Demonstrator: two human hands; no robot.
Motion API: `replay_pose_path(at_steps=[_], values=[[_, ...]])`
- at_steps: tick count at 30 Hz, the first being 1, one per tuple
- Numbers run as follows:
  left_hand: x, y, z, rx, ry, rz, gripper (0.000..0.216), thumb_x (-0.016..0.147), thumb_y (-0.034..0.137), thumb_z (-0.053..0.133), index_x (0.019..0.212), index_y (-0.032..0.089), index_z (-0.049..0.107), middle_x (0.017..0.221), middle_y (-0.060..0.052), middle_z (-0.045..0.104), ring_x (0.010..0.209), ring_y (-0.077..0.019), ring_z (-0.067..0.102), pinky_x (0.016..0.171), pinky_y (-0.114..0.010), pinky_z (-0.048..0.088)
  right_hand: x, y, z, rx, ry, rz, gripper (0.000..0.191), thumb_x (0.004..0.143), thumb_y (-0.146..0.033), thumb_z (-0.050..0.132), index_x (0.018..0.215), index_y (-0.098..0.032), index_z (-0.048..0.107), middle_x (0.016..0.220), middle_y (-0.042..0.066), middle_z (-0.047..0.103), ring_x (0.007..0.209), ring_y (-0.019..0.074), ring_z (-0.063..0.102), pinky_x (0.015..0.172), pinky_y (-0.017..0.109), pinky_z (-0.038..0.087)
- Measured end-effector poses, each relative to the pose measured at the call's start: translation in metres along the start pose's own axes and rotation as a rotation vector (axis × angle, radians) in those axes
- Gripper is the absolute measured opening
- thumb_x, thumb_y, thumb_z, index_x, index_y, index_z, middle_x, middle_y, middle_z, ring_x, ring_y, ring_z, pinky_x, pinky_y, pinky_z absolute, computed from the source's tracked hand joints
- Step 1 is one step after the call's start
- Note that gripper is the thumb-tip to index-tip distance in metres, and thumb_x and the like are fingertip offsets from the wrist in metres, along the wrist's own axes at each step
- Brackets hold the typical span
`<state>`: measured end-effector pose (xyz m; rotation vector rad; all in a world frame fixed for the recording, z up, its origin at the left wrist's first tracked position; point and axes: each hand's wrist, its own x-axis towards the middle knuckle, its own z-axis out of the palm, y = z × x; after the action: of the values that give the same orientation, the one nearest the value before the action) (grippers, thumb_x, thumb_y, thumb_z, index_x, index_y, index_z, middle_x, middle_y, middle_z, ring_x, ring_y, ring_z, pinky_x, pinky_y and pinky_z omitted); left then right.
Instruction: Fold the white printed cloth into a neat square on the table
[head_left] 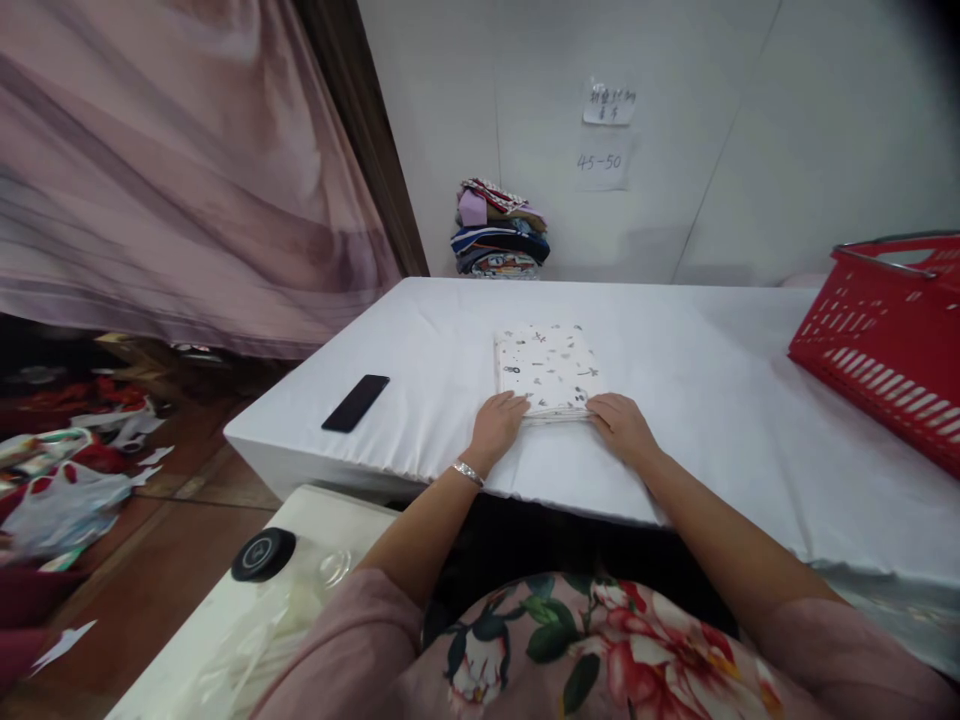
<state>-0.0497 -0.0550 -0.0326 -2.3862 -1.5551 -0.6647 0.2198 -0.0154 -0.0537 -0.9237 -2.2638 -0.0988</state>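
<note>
A folded white cloth with small dark prints (546,367) lies flat on the white-covered table (420,330). My left hand (496,425), with a silver bracelet at the wrist, rests at the cloth's near left corner with its fingers curled onto the edge. At the near right corner my right hand (619,423) lies the same way, fingers bent over the cloth's near edge. Both hands touch the cloth; whether they grip it or only press on it does not show.
A black phone (355,402) lies at the table's left side. A red plastic basket (885,340) stands at the right. A stack of folded clothes (500,230) sits against the far wall. Bags litter the floor at left (60,480). A white box holding a black disc (262,553) is below.
</note>
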Motion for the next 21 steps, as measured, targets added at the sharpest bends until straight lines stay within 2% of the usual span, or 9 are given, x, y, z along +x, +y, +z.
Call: replay_pose_path(at_steps=[7, 15, 18, 21], values=[[-0.011, 0.003, 0.0, 0.003, -0.001, -0.011, 0.035, 0.088, 0.011, 0.045, 0.116, 0.023, 0.06, 0.123, -0.002, 0.062, 0.121, -0.0206, 0.05, 0.098, -0.039, 0.044, 0.0, 0.001, 0.002, 0.01, 0.018, -0.008, 0.021, 0.091, -0.024, 0.045, 0.102, -0.02, 0.062, 0.103, 0.009, 0.067, 0.096, 0.0228, 0.058, 0.085, 0.041, 0.044], [-0.015, 0.008, -0.009, -0.026, -0.08, -0.052, 0.05, 0.078, 0.002, 0.043, 0.124, 0.021, 0.054, 0.13, -0.004, 0.056, 0.125, -0.0218, 0.045, 0.101, -0.042, 0.04, 0.0, -0.001, -0.002, 0.041, -0.024, 0.031, 0.022, 0.089, -0.022, 0.046, 0.104, -0.02, 0.062, 0.105, 0.008, 0.066, 0.099, 0.0238, 0.057, 0.086, 0.041, 0.042], [-0.011, 0.015, -0.012, -0.038, -0.085, -0.077, 0.05, 0.076, 0.007, 0.05, 0.124, 0.021, 0.053, 0.129, -0.006, 0.057, 0.124, -0.0243, 0.045, 0.105, -0.048, 0.033, 0.006, -0.011, -0.008, 0.036, -0.057, 0.05, 0.025, 0.088, -0.026, 0.049, 0.109, -0.021, 0.061, 0.109, 0.009, 0.064, 0.102, 0.0253, 0.055, 0.088, 0.043, 0.04], [-0.001, 0.024, -0.013, -0.049, -0.067, -0.056, 0.043, 0.081, 0.02, 0.055, 0.123, 0.021, 0.052, 0.127, -0.007, 0.058, 0.123, -0.0259, 0.044, 0.106, -0.051, 0.029, 0.016, -0.021, -0.011, 0.028, -0.093, 0.002, 0.027, 0.089, -0.029, 0.049, 0.113, -0.023, 0.059, 0.113, 0.009, 0.063, 0.106, 0.0258, 0.054, 0.09, 0.044, 0.037]])
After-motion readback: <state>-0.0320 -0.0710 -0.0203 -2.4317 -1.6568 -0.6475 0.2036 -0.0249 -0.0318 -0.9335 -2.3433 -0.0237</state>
